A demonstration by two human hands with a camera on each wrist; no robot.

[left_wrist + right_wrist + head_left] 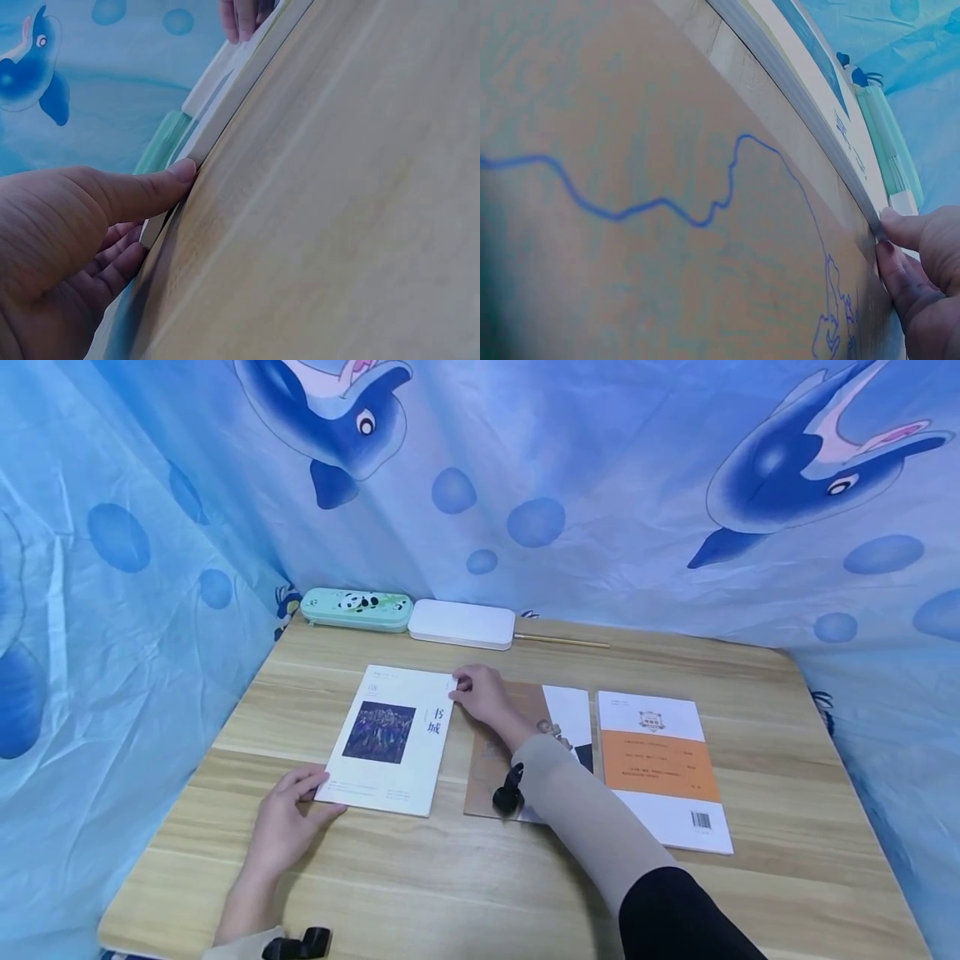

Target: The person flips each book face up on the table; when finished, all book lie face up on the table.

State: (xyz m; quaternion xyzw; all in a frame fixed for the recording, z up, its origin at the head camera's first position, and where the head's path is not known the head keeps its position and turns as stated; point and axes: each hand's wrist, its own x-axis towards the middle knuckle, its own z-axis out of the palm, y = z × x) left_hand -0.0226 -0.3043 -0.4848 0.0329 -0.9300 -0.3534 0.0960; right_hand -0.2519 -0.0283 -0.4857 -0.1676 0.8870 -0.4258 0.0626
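A white book [387, 785] with a dark square picture on its cover lies on the left half of the table. My left hand [283, 818] holds its near left corner, thumb on the front edge and fingers at the left side. In the left wrist view the thumb [161, 186] presses the book's edge. My right hand [483, 693] pinches the far right corner; the right wrist view shows thumb and fingers [907, 277] meeting there. Under the right forearm lies a brown and white book [487, 777], partly hidden by the sleeve.
A white and orange book [660, 764] lies at the right. Along the back stand a green panda pencil case [357, 610], a white case [461, 623] and a thin gold-coloured stick [562, 640]. Blue dolphin-print cloth [600, 585] hangs behind the wooden table [420, 885].
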